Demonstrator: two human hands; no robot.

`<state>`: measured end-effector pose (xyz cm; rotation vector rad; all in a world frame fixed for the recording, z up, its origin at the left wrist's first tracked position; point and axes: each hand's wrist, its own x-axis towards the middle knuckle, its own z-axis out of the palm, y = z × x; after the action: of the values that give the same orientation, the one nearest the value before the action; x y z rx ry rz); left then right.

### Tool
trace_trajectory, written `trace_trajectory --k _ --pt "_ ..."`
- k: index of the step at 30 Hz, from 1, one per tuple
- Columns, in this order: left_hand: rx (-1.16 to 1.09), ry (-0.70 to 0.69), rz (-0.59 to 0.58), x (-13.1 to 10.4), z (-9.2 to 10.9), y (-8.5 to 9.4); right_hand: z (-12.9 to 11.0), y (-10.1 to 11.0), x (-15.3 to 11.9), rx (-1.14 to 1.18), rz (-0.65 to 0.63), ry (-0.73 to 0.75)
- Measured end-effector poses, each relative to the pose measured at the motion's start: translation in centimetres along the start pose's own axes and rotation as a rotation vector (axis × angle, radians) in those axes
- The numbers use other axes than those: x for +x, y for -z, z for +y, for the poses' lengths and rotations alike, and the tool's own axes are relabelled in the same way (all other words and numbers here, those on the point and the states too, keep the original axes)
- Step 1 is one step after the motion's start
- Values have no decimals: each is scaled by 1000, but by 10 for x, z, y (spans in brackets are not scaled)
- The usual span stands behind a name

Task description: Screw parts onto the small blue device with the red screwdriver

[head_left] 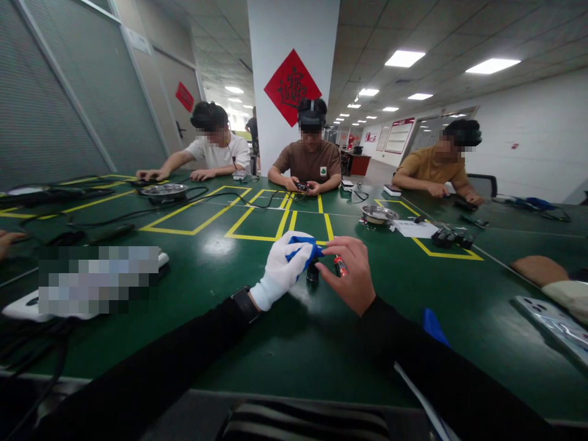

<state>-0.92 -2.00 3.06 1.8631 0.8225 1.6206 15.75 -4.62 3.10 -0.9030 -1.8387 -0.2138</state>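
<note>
The wearer has one gloved left hand (282,269) and one bare right hand (353,277) in view. There are one red battery (340,266), one dark wristwatch (245,304), one smartphone (554,331) at the right edge, two metal bowls (379,219), three seated co-workers (309,160) and one pillar (324,37).

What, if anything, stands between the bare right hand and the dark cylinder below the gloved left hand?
Nothing visible: the right hand shows close beside the dark cylinder. From above, the left hand seems to cover its top; contact is unclear.
</note>
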Motion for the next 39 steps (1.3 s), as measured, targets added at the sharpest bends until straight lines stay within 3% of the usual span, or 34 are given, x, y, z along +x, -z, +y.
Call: trace_trajectory --k 6,16,19,22,25,27,30,33,39 --pt "2 -64 -61 -18 12 -13 -2 -1 -7 44 58 44" --pt "53 -71 -45 -18 5 -13 -1 2 -9 84 24 82" --pt "195 -148 -55 -15 5 -8 3 4 -4 132 98 2" --pt "368 -222 -57 -10 3 0 20 4 1 161 178 -211" --pt "381 -193 -55 -4 -10 7 41 1 2 207 125 -401" --pt "286 -153 -101 0 -25 10 49 -2 0 241 52 -423" --pt "217 -48 -292 3 -47 11 47 -6 -3 237 -70 -342" --pt "369 2 -447 1 -57 9 38 -8 -6 158 -219 -259" --pt "471 -84 -560 -3 -56 0 25 -5 -8 -116 -455 -175"
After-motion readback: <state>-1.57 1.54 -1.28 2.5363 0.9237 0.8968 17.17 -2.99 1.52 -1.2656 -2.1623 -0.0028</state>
